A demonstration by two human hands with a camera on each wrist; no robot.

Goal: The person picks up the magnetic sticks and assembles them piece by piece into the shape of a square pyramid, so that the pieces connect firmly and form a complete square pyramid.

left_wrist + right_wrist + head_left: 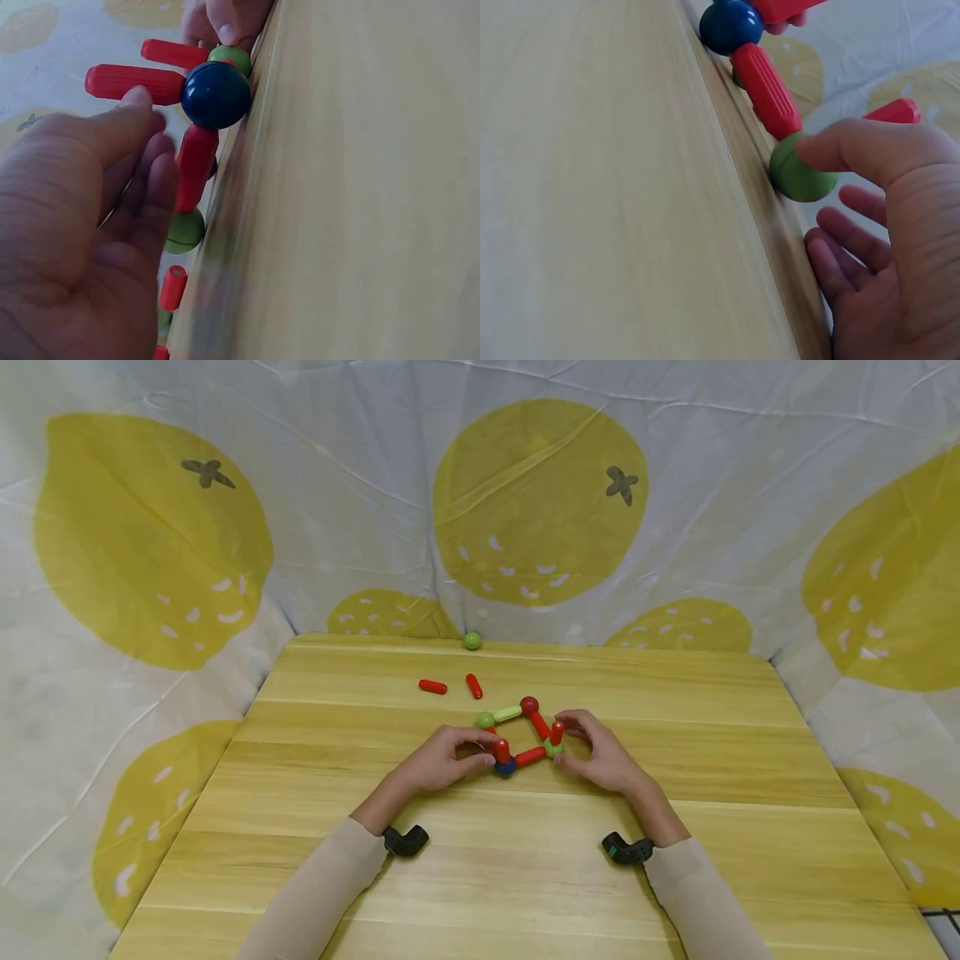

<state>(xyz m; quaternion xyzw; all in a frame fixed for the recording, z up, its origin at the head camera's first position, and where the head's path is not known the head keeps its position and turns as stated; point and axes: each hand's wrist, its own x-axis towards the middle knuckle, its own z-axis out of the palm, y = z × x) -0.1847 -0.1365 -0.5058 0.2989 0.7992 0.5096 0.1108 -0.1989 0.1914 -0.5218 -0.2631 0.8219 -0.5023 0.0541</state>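
Observation:
Before me a four-sided frame of magnetic balls and rods lies on the wooden table (525, 877). Its corners are a blue ball (506, 767), a dark red ball (529, 705), a far-left green ball (486, 720) and a near-right green ball (799, 171). Red rods and one pale green rod (507, 714) join them. My left hand (438, 760) pinches the upright red rod (131, 82) on the blue ball. With its thumb on the near-right green ball, my right hand (603, 756) curls around that corner, beside its upright red rod (557, 732); some fingertips are hidden.
Two loose red rods, a left one (432, 687) and a right one (474, 686), lie beyond the frame. A loose green ball (472, 641) sits at the table's back edge. Behind hangs a lemon-print cloth (390, 527), also along both sides.

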